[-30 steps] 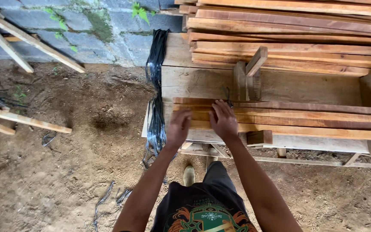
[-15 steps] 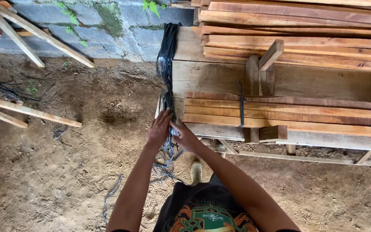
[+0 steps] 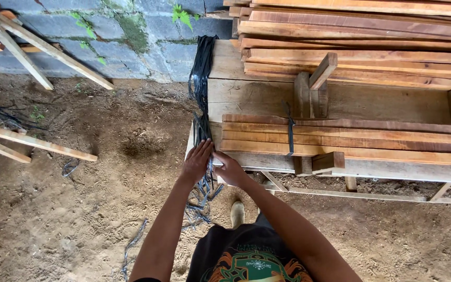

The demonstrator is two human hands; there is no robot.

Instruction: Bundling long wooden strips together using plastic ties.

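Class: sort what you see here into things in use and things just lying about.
In use: left hand and right hand on the black straps; tied bundle of planks; workbench.
Lying about: loose sticks; strap scraps; plank stack.

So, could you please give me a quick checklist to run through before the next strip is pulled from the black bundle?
1. Left hand on the black strap bundle: ok.
2. Right hand at the bundle too: ok.
3. One single strip separated: cannot tell.
4. Plank stack already bound with a black tie: ok.
5. Loose strips lying on the ground by the shoe: not ok.
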